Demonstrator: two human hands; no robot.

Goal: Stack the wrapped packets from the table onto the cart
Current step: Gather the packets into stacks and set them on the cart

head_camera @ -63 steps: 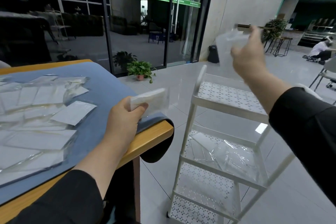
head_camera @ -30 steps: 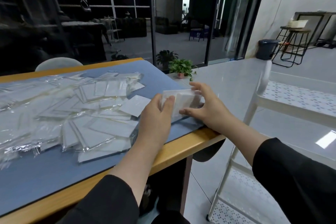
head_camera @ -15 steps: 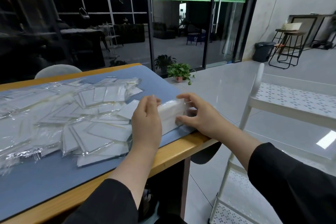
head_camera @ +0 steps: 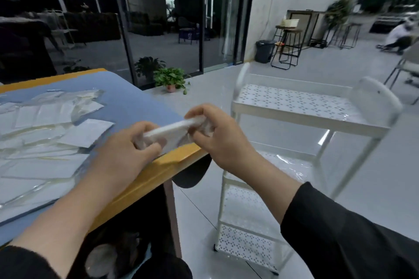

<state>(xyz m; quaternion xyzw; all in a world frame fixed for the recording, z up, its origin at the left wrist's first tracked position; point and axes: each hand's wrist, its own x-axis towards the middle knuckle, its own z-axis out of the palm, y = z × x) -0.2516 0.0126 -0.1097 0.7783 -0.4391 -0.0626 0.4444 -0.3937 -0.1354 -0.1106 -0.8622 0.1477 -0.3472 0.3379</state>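
Both hands, left hand (head_camera: 127, 149) & right hand (head_camera: 217, 133), grip packet (head_camera: 172, 130).

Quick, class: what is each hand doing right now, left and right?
Left hand: closed, grips the near end of the stack of wrapped packets.
Right hand: closed, grips the far end of the same stack.

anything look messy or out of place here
Mostly the packets on the table: they lie scattered and overlapping at odd angles on the blue mat, not stacked. Nothing looks spilled or damaged.
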